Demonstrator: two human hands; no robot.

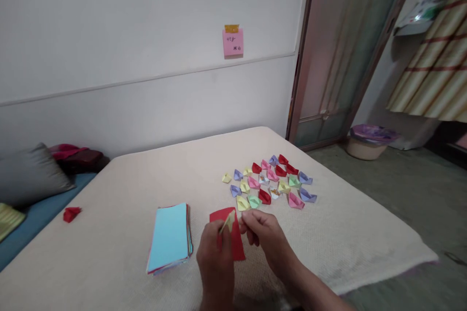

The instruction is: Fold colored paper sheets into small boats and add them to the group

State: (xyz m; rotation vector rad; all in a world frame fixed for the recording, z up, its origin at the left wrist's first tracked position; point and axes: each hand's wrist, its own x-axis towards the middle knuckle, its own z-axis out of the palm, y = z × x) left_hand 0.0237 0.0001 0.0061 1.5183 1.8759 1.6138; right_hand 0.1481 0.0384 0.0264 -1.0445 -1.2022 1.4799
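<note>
A small folded piece of pale yellow paper (229,220) is pinched between the thumb and fingers of my left hand (216,252). Just to its right is my right hand (264,233), its thumb and fingertips pressed together close to the paper's edge; whatever they hold, if anything, is too small to make out. Beneath both hands a red sheet of paper (239,248) lies flat on the bed cover, partly hidden by my left hand. Beyond my right hand, several small folded paper boats (264,197) in red, pink, yellow, purple, green and white stand in loose rows.
A stack of coloured paper with a light blue sheet on top (170,238) lies left of my hands on the pale bed cover (120,252). Farther left are a crumpled-looking red piece (71,214) and a grey pillow (32,175). A pink note (232,44) hangs on the wall.
</note>
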